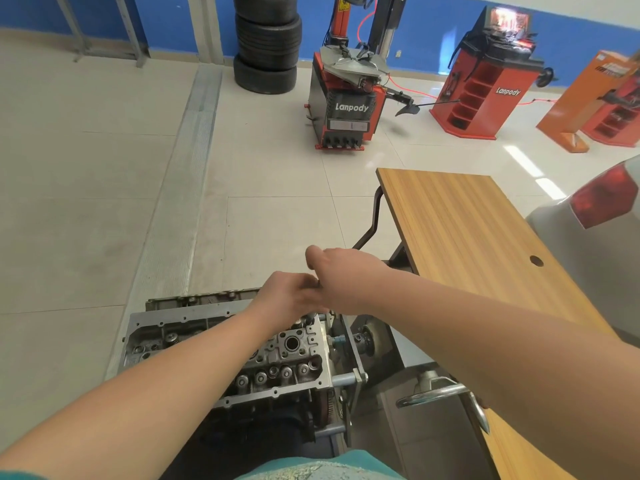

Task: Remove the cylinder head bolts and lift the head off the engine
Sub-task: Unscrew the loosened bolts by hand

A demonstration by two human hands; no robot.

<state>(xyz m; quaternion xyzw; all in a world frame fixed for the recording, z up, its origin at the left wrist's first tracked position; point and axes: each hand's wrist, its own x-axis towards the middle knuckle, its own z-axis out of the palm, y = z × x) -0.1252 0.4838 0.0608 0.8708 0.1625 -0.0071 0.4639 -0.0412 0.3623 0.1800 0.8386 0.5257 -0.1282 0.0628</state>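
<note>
The grey cast-metal cylinder head (277, 355) sits bolted atop the dark engine block, which is mounted on a grey steel stand (349, 362) at the bottom centre of the view, just left of a wood-grain desk surface (464, 230). Both hands meet above the far right corner of the head. The left hand (287, 294) has its fingers curled inward, and the right hand (341, 268) is bent at the wrist with fingers folded; motion blur hides whether either grips anything, so I cannot tell. Beyond, on the pale tiled floor, stand a red and black tyre changer (349, 109) and stacked black tyres (266, 43).
</note>
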